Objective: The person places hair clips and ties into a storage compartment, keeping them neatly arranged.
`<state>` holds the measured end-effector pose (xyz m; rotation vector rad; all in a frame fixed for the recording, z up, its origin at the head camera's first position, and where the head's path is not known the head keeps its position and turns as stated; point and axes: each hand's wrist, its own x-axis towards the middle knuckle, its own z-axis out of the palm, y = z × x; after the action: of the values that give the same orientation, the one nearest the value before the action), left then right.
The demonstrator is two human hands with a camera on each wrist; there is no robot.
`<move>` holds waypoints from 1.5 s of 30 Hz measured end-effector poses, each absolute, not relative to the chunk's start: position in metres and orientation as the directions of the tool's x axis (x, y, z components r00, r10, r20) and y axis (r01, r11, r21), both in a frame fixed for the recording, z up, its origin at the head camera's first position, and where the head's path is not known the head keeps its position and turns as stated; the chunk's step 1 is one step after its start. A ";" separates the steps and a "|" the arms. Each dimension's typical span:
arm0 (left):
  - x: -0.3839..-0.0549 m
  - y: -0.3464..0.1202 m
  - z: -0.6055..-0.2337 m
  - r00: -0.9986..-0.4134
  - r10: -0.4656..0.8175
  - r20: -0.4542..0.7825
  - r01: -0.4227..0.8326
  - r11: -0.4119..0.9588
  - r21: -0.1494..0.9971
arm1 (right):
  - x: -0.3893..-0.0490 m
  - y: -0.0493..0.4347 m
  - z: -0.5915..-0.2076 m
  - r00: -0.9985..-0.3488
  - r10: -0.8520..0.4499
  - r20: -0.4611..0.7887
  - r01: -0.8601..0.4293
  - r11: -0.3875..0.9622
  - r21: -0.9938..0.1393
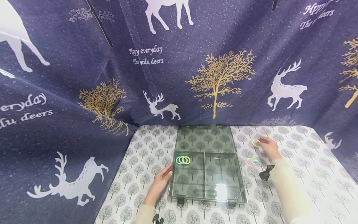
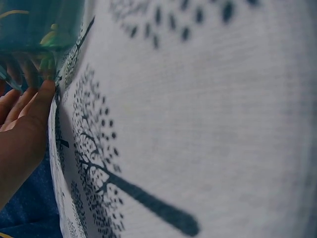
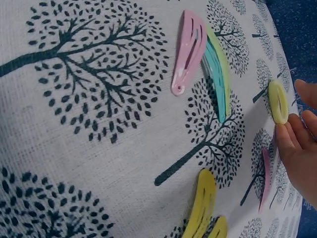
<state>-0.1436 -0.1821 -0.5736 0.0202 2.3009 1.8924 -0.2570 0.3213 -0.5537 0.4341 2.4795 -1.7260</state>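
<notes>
In the head view, a clear grey-green plastic box (image 1: pixel 204 174) lies with its lid folded back. My left hand (image 1: pixel 162 179) is at its left side, fingers fairly straight and fingertips right at the wall; the left wrist view also shows these fingers (image 2: pixel 42 101) at the box. Three overlapping pastel ring-shaped hair ties (image 1: pixel 183 160) sit in the left compartment. To the right of the box, my right hand (image 1: pixel 269 147) has its fingertips at a pale yellow hair tie (image 3: pixel 278 101). In the right wrist view the fingers meet its lower end, while the thumb stands apart from it.
Snap hair clips lie on the tree-print tablecloth near my right hand: a pink one (image 3: pixel 189 52), a teal one (image 3: pixel 215 84) and a yellow one (image 3: pixel 200 203) among several. The lid (image 1: pixel 206 138) extends toward the dark deer-print curtain (image 1: pixel 173 74) behind the table.
</notes>
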 end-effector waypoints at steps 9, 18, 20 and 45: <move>-0.141 -0.180 -0.571 -0.986 0.114 -0.120 -0.097 0.190 0.977 | -0.257 0.320 -0.561 -0.955 0.202 -0.217 0.281 0.381 -0.881; -0.143 -0.180 -0.572 -0.987 0.104 -0.123 -0.098 0.214 0.972 | -0.260 0.318 -0.566 -0.967 0.226 -0.116 0.208 0.445 -0.871; -0.144 -0.180 -0.572 -0.987 0.101 -0.126 -0.102 0.212 0.972 | -0.261 0.319 -0.567 -0.966 0.229 -0.120 0.214 0.448 -0.868; -0.143 -0.181 -0.573 -0.988 0.104 -0.111 -0.088 0.201 0.976 | -0.252 0.302 -0.541 -0.971 0.231 -0.056 0.149 0.409 -0.900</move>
<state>-0.1427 -0.1813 -0.5727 0.0150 2.3128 1.8948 -0.2516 0.3023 -0.5415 0.3643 2.7006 -1.7132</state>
